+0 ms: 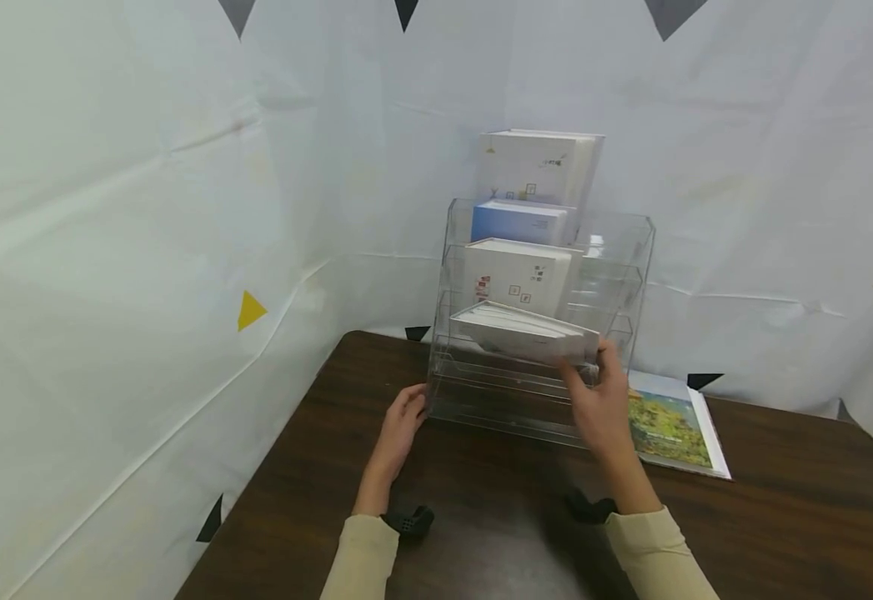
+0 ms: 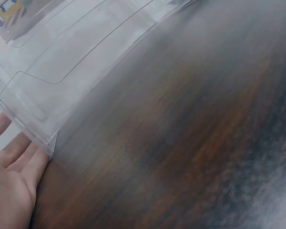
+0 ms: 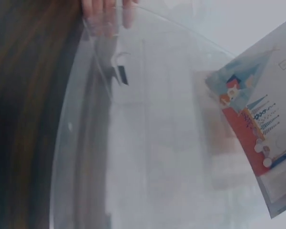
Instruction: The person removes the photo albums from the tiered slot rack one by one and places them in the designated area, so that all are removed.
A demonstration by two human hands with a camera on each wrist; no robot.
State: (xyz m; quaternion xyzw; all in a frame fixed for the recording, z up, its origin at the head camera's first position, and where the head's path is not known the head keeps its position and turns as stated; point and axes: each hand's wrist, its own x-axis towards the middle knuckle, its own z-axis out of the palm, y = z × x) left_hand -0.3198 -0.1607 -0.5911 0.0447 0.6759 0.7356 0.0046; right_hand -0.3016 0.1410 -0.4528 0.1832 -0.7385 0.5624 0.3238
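Note:
A clear tiered rack (image 1: pixel 504 426) stands on the brown table with books in its upper tiers. At its right front, my right hand (image 1: pixel 604 408) pinches the right end of a white book (image 1: pixel 514 338), thumb in front. The book tilts in front of a lower tier, its pages facing up. A red and blue picture shows on the cover of this book (image 3: pixel 262 114) in the right wrist view, where the hand is almost wholly out of frame. Against the rack's lower left side rests my left hand (image 1: pixel 398 427), fingers extended along the clear wall (image 2: pixel 43 129).
Above the held book, the rack carries a white book (image 1: pixel 514 279), a blue book (image 1: pixel 514 223) and a tall white book (image 1: pixel 526 162). A book with a tree picture (image 1: pixel 669 429) lies on the table (image 1: pixel 781 467) right of the rack. White curtains (image 1: pixel 143 250) surround the table.

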